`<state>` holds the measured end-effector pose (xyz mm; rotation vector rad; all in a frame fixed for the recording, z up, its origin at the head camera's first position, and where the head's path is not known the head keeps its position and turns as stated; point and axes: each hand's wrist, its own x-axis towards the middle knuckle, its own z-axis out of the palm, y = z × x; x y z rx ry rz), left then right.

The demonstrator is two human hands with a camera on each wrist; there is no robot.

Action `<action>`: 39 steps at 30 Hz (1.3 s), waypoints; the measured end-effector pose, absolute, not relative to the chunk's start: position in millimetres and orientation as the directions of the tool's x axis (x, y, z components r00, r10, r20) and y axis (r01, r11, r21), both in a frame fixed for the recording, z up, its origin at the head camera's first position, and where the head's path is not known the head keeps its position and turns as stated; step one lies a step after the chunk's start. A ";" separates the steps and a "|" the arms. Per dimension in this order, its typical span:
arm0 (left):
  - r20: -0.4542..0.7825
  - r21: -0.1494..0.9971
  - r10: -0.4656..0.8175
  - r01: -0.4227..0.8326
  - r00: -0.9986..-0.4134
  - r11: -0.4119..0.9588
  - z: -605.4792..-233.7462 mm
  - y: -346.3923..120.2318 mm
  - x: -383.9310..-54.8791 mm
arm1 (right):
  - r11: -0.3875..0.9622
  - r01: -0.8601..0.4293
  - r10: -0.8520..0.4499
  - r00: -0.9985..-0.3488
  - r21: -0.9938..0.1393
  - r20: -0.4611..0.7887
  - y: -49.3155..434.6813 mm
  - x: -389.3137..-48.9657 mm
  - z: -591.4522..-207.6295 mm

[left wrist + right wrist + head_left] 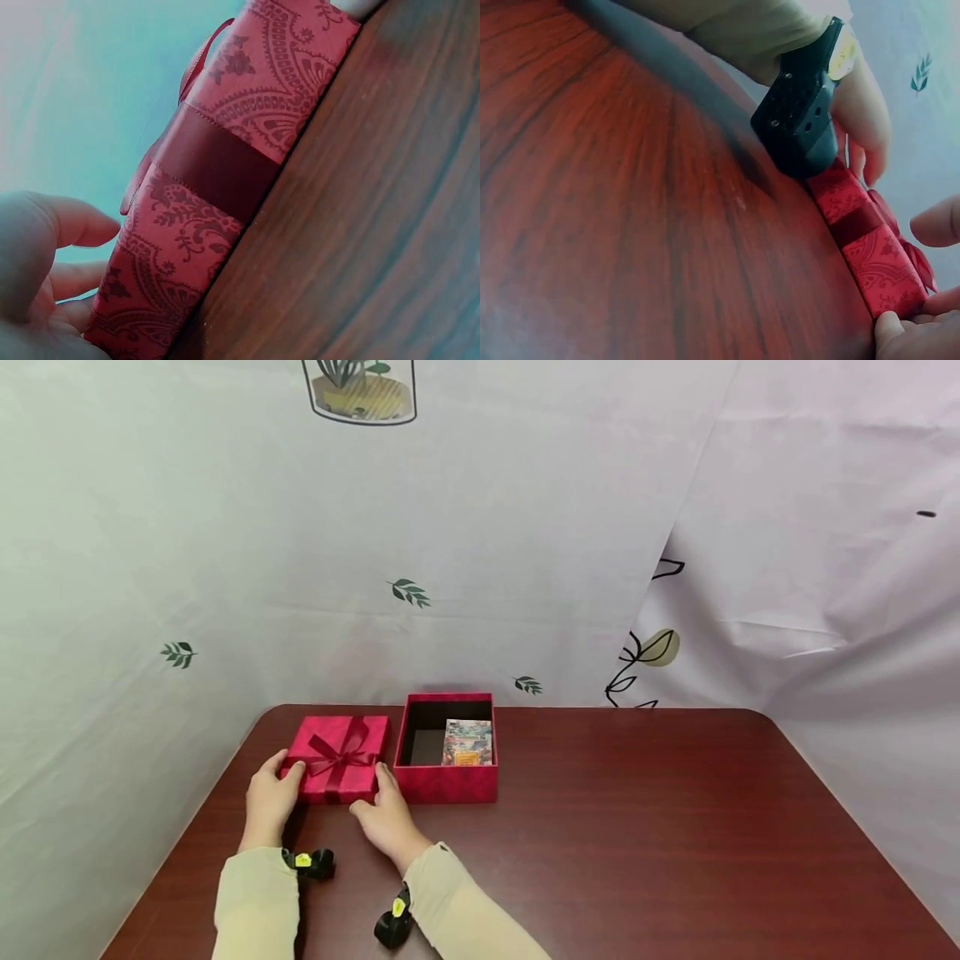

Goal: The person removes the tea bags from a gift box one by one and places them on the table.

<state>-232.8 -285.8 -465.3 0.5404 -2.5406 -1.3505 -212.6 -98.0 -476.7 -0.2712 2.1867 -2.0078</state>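
In the head view a red square gift box lid (372, 732) with a dark red ribbon bow (339, 755) rests on the table at the left. My left hand (270, 793) is at its left side, fingers along the edge and thumb by the top near the front corner. From the right, my right hand (387, 818) touches the lid with its fingers, thumb held apart. In the right wrist view the fingertips (891, 330) lie low against the lid's corner. The lid's patterned front side (225, 142) fills the middle of the left wrist view.
Just right of the lid stands the open red box base (446, 785) with a dark inside. A small box with a colourful print (468, 739) lies in its right half. The brown wooden table (637, 827) extends right; a pale printed cloth (525, 527) hangs behind.
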 end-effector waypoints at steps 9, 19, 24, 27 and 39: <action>0.054 0.873 -0.462 -0.183 -0.885 0.453 -461.2 -284.1 -229.1 | 0.186 -0.053 -0.266 -0.964 -0.981 0.002 -93.0 -206.8 -469.5; 0.168 0.871 -0.485 -0.102 -0.858 0.481 -446.2 -278.6 -226.0 | 0.255 -0.223 -0.469 -0.879 -0.941 0.081 -46.8 -191.2 -447.6; 0.252 0.846 -0.436 -0.022 -0.864 0.533 -438.6 -269.7 -226.3 | 0.192 -0.329 -0.560 -0.811 -0.925 0.172 -16.7 -188.8 -430.7; 0.293 0.832 -0.409 0.020 -0.864 0.554 -434.9 -264.5 -225.7 | 0.149 -0.405 -0.568 -0.782 -0.902 0.257 3.5 -186.7 -421.1; 0.378 0.779 -0.269 0.147 -0.886 0.610 -416.2 -245.5 -221.6 | 0.363 -0.849 -0.374 -0.510 -0.384 0.774 82.7 -219.5 -408.6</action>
